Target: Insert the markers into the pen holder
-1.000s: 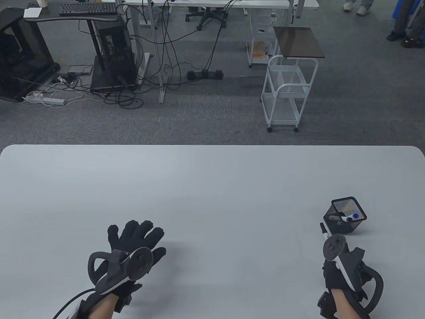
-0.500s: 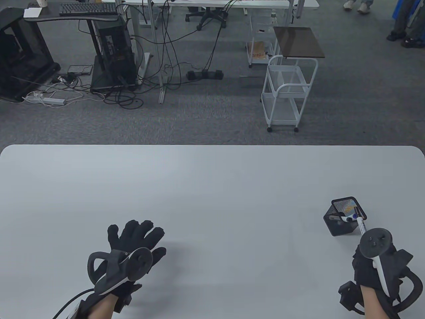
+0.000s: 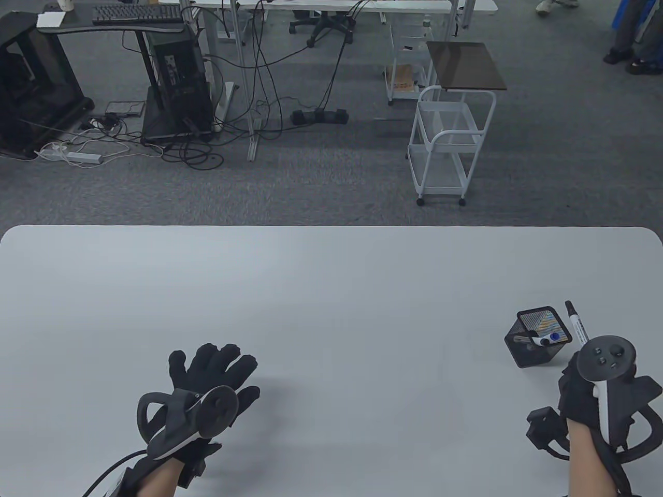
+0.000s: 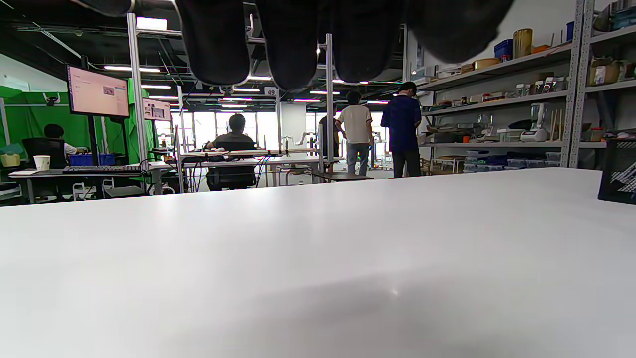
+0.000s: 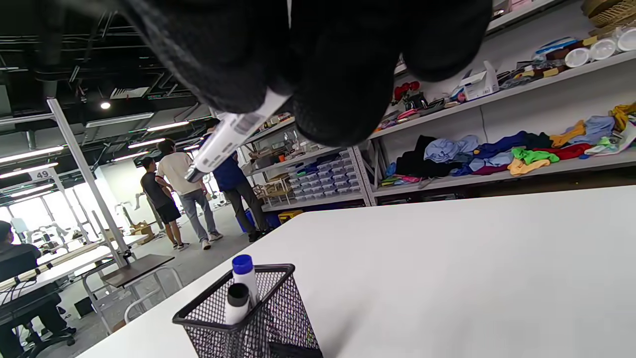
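A black mesh pen holder [image 3: 538, 336] stands at the table's right front; it also shows in the right wrist view [image 5: 258, 318] and at the left wrist view's right edge [image 4: 618, 171]. Two markers, one blue-capped [image 5: 243, 276] and one black-capped [image 5: 237, 303], stand in it. My right hand [image 3: 582, 380] grips a white marker with a black cap [image 3: 576, 323], held above the table just right of the holder, cap pointing away. In the right wrist view the marker [image 5: 226, 139] juts from my fingers. My left hand [image 3: 215, 373] rests flat on the table, fingers spread, holding nothing.
The white table [image 3: 331, 290] stretches wide to the far edge. Beyond it on the floor stand a white wire cart [image 3: 448, 145], desks and cables.
My right hand has swung with the marker from the holder's left front to its right side, and the marker now rises beside the holder. The left hand has not moved.
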Available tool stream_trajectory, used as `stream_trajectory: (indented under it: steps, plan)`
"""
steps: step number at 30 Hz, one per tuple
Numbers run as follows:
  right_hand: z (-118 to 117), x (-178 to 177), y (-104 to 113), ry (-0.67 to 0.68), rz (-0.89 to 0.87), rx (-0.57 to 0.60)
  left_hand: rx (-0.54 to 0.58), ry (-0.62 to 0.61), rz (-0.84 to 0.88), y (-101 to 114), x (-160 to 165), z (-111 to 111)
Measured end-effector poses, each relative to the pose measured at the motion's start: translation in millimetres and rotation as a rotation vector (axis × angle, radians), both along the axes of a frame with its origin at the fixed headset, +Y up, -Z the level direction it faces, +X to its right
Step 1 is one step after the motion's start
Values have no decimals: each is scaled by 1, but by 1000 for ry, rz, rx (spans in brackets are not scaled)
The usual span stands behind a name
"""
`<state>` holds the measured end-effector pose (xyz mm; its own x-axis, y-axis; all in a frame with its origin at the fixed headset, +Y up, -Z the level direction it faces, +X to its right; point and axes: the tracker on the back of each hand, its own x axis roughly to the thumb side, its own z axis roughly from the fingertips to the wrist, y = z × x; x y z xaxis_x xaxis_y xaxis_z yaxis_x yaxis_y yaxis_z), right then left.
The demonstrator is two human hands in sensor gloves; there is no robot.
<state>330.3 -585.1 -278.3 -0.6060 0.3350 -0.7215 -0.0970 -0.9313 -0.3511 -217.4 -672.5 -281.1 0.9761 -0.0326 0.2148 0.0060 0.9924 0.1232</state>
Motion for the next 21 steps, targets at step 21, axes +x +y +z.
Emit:
stream_trajectory:
  steps: [21]
  plan:
    - [-27, -6, -21, -85, 133, -75, -28, 1, -28, -1, 5, -2]
